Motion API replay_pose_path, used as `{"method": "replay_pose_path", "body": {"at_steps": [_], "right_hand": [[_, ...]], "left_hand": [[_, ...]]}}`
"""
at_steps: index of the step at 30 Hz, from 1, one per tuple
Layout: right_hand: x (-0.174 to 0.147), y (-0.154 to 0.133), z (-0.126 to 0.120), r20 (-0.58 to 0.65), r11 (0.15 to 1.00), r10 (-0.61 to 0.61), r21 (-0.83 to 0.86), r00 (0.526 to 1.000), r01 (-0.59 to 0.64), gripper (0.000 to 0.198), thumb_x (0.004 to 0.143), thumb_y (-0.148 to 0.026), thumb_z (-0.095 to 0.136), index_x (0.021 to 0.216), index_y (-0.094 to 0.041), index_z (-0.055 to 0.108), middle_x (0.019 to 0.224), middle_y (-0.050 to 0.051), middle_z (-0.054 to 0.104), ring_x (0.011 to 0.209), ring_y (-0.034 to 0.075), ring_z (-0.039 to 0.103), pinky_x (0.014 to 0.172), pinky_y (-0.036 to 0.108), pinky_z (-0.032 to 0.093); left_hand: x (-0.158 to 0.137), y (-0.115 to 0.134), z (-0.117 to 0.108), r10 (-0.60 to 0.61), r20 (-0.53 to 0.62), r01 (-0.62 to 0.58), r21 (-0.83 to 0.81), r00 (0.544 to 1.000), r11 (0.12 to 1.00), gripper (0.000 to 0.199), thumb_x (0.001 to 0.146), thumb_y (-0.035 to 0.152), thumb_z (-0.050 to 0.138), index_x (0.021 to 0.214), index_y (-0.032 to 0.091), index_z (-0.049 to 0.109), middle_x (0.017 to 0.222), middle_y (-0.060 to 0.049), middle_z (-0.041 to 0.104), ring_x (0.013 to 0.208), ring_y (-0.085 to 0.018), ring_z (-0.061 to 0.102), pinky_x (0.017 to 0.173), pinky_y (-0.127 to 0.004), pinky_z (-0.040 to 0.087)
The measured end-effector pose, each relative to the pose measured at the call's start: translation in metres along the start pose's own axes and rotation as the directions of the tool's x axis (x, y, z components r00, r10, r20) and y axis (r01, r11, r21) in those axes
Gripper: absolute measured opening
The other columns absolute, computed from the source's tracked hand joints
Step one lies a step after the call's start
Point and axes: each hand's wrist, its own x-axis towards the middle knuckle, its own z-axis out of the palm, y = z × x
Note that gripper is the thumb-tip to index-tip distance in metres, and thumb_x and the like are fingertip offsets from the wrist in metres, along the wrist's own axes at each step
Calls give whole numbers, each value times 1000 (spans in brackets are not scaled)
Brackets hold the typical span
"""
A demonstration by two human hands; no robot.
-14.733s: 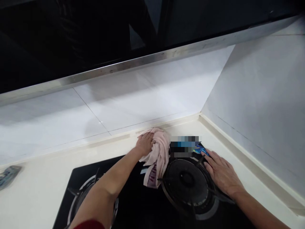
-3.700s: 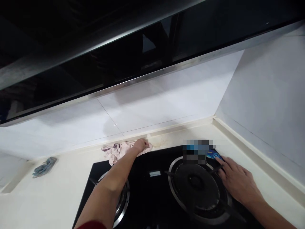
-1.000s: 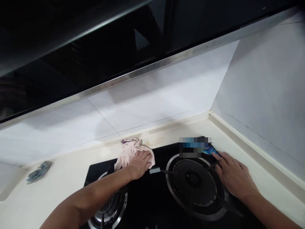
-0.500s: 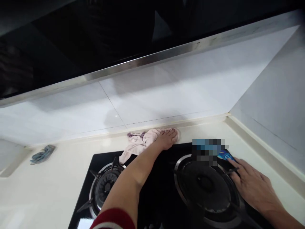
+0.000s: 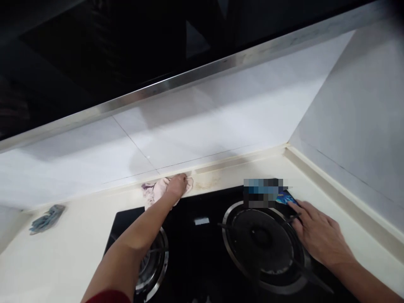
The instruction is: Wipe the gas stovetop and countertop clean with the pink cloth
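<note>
- Two bare hands in my feed: the left hand point(image 5: 178, 184) has its fingers curled tight over a pink cloth point(image 5: 158, 188); the right hand point(image 5: 320, 233) lies by the right burner point(image 5: 261, 240), fingers loosely spread, gripping nothing I can see.
- So where's the cloth? On the cream counter point(image 5: 19, 269), along the strip behind the black hob point(image 5: 195, 256).
- Looks to me like a wiping stroke; another would call for steady pressure along that narrow strip, towards the brownish stain point(image 5: 206, 184) just beside it.
- Soft, rumpled fabric against glossy black; round, dark burner; smooth pale wall point(image 5: 202, 130).
- Near the right fingertips, a blue printed patch point(image 5: 285, 198); I can't tell whether they touch.
- Far left, a crumpled grey-blue bundle point(image 5: 47, 219).
</note>
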Motion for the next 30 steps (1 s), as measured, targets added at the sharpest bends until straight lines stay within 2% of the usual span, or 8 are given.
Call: {"method": "replay_pose_path", "body": {"at_steps": [2, 5, 8, 11, 14, 18, 26, 30], "right_hand": [[0, -1, -1, -4, 1000, 12, -9, 1000, -12, 50, 101, -38, 27, 141, -19, 51, 147, 11, 54, 137, 31, 49, 110, 52, 40], [0, -2, -1, -11, 1000, 12, -11, 1000, -12, 48, 101, -38, 29, 140, -20, 51, 146, 11, 55, 137, 30, 49, 109, 52, 41], [0, -2, -1, -25, 1000, 10, -6, 1000, -10, 47, 102, -37, 30, 140, -20, 52, 147, 11, 54, 136, 30, 50, 109, 51, 41], [0, -3, -2, -32, 1000, 13, 4, 999, -13, 47, 102, -37, 31, 140, -20, 52, 146, 11, 55, 135, 30, 50, 109, 51, 42], [0, -4, -5, -22, 1000, 18, 15, 1000, -17, 47, 102, -37, 30, 139, -20, 53, 146, 11, 56, 135, 30, 50, 109, 52, 43], [1, -3, -8, 5, 999, 31, 29, 1000, -31, 48, 102, -39, 30, 139, -20, 53, 147, 10, 55, 137, 30, 49, 108, 53, 43], [-1, 1, -2, 32, 998, 43, 41, 999, -44, 53, 101, -43, 25, 141, -20, 52, 149, 11, 52, 138, 32, 47, 109, 54, 41], [-1, -2, -4, 17, 998, 48, 34, 999, -49, 56, 100, -44, 24, 141, -18, 52, 148, 12, 53, 137, 31, 49, 111, 53, 39]], "left_hand": [[11, 23, 1, 24, -18, -23, 51, 1000, 998, 27, 100, 26, 44, 113, 18, 67, 107, -13, 72, 97, -23, 68, 84, -34, 52], [28, 67, -1, 177, -55, -170, 116, 983, 979, 28, 102, 28, 42, 117, 19, 64, 113, -13, 69, 100, -23, 65, 83, -34, 49], [47, 104, -11, 392, -91, -371, 185, 915, 910, 28, 103, 25, 41, 117, 20, 65, 124, -12, 63, 119, -24, 56, 95, -37, 43], [62, 124, -19, 518, -127, -476, 260, 846, 841, 30, 101, 18, 39, 114, 18, 66, 133, -14, 57, 131, -27, 44, 107, -42, 34], [68, 125, -18, 533, -159, -470, 311, 831, 826, 32, 99, 12, 38, 116, 13, 65, 130, -17, 58, 127, -29, 45, 104, -46, 33], [59, 94, -12, 506, -188, -430, 335, 842, 839, 31, 100, 20, 39, 118, 13, 64, 125, -18, 59, 120, -31, 47, 100, -48, 35], [4, -36, -33, 410, -196, -322, 363, 891, 874, 29, 98, 18, 40, 112, 19, 65, 118, -15, 62, 110, -30, 51, 95, -46, 38], [-22, -71, -34, 316, -236, -230, 329, 919, 916, 28, 96, 16, 40, 108, 16, 66, 99, -16, 65, 98, -30, 54, 86, -46, 43]]}}
